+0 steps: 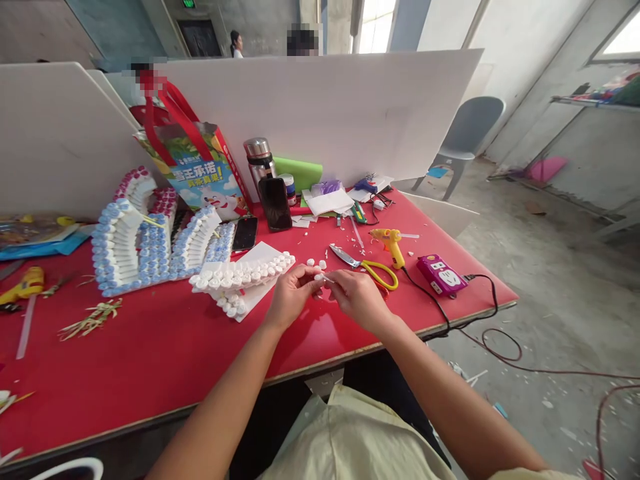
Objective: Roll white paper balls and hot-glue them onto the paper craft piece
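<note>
My left hand [293, 293] and my right hand [357, 297] meet over the red table [150, 353], fingers pinched together on a small white piece [319, 277]. Just left of them lies a white card [250, 273] carrying rows of small white caps. A few loose white caps [316, 263] sit on the table just beyond my fingers. Yellow-handled scissors [367, 267] lie right behind my right hand.
A blue-and-white model of caps [150, 243] stands at the left. A yellow glue gun [391, 243], a purple power strip [443, 275] with black cable, two phones [274, 203], a steel flask [259, 160] and a red bag [200, 170] stand behind. White boards wall the table.
</note>
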`<state>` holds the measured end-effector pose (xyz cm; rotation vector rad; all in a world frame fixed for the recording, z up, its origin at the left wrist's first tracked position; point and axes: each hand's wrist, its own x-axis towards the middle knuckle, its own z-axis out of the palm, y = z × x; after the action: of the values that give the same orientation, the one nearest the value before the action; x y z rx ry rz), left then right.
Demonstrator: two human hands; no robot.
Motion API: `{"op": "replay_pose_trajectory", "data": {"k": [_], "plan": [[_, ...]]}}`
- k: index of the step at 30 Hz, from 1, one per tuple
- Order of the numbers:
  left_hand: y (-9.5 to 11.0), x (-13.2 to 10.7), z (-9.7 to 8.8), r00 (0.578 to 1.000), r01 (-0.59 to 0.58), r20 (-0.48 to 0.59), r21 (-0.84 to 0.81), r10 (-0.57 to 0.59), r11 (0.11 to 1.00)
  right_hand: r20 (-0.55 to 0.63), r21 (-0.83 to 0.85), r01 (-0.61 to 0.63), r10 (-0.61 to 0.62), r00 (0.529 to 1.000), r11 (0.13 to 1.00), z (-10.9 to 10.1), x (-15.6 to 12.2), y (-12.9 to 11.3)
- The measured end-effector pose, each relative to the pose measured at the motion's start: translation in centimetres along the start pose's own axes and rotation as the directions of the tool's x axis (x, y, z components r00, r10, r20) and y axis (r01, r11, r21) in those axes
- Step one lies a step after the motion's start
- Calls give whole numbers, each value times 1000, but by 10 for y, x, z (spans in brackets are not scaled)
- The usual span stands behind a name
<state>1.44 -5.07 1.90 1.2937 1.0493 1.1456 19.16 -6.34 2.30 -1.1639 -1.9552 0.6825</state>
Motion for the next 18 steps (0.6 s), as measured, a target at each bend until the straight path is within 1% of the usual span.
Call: {"op": "replay_pose_trajectory", "data": {"k": [1,2,3,4,5,6,7,8,10,13,15,18], "plan": [[0,1,-2,1000,2,4,-7,-2,1000,25,176,-90,87,996,980,-1,0,2],[-1,2,-3,1000,15,12,-22,-15,1000,69,363,-200,188,980,910,-2,1,4],[-1,4,-5,999,38,26,-40,-37,998,128,528,-307,284,950,792,-3,2,7],[-2,5,-6,997,64,44,-57,-62,996,189,651,-392,361,913,650,-3,3,11],[-2,6,-7,994,91,64,-70,-86,993,242,731,-446,415,877,517,-4,4,14],[-3,7,-8,991,110,84,-75,-104,991,278,778,-474,450,849,413,-4,6,17],[-4,8,-9,989,120,99,-72,-112,990,300,804,-485,470,830,343,-3,7,19],[-4,10,-9,987,121,109,-61,-114,991,318,816,-493,479,818,301,-3,9,20],[-5,13,-9,985,115,132,-21,-111,993,347,813,-515,486,802,270,0,11,19],[-7,18,-11,978,92,180,60,-101,994,378,785,-547,475,795,290,3,15,16],[-9,20,-12,973,71,212,100,-91,992,377,780,-547,470,798,304,4,16,15],[-13,21,-15,969,53,236,119,-80,991,375,781,-542,460,805,311,5,16,20]]}}
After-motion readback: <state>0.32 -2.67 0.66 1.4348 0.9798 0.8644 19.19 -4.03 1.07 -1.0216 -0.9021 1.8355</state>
